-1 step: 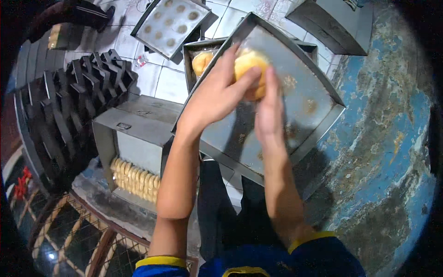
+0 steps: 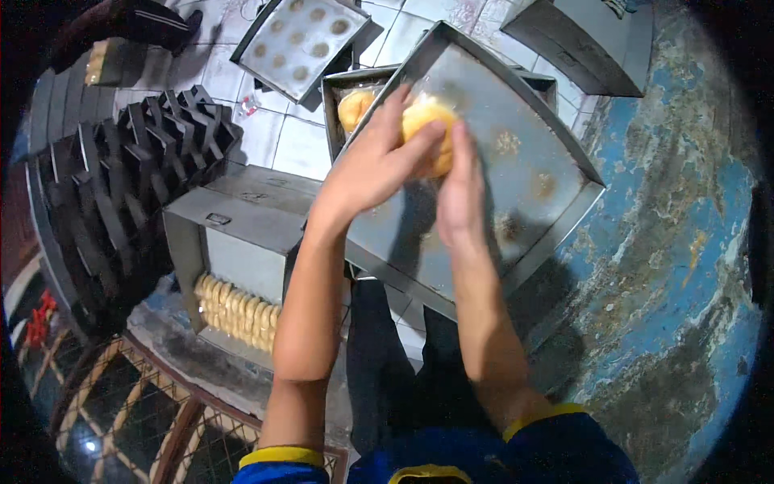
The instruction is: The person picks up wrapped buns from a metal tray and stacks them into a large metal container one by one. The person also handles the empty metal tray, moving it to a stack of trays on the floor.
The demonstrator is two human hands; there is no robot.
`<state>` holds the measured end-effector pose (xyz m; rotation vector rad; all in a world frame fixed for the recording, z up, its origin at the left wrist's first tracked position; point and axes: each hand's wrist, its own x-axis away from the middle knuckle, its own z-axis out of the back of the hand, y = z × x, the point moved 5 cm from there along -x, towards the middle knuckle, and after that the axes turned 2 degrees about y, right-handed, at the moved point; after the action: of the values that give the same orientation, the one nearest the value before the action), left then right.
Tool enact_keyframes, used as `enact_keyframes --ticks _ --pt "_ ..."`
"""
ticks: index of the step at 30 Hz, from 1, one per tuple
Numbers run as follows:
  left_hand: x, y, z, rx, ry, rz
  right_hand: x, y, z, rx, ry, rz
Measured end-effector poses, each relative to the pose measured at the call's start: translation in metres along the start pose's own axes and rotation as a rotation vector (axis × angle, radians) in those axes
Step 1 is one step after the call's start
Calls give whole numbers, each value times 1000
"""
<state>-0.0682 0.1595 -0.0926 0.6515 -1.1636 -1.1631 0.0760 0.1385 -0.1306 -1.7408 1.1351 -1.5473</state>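
Note:
My left hand (image 2: 371, 165) and my right hand (image 2: 461, 185) are cupped round a golden bread bun (image 2: 427, 121) from either side, over a metal tray (image 2: 532, 218) marked with browned spots. The left fingertips rest toward the bun's far side; some of both hands' fingers are hidden by it. Behind the tray's left rim, more bagged bread (image 2: 355, 106) lies in another tray (image 2: 330, 121).
Stacked dark metal pans (image 2: 121, 202) stand left. A metal box (image 2: 242, 185) at lower left holds rows of pale bread rings (image 2: 242, 315). A spotted tray (image 2: 294, 48) and metal box (image 2: 580, 44) lie beyond. Another person's dark-clothed leg (image 2: 129, 24) is at top left.
My right hand and forearm have shifted slightly left, closer to my left hand, with the bun moving a little the same way.

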Motion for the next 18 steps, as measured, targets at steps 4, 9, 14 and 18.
enact_keyframes --ticks 4,9,14,18 --pt "-2 -35 11 -153 -26 78 -2 50 2 108 128 -77" --pt "-2 -49 -1 -130 -99 50 -4 60 0 -156 36 -177" --pt "-7 -48 -3 -7 -93 197 -13 50 14 -130 31 -118" --pt "3 -65 -7 161 -98 197 -12 47 -3 -241 -66 -150"
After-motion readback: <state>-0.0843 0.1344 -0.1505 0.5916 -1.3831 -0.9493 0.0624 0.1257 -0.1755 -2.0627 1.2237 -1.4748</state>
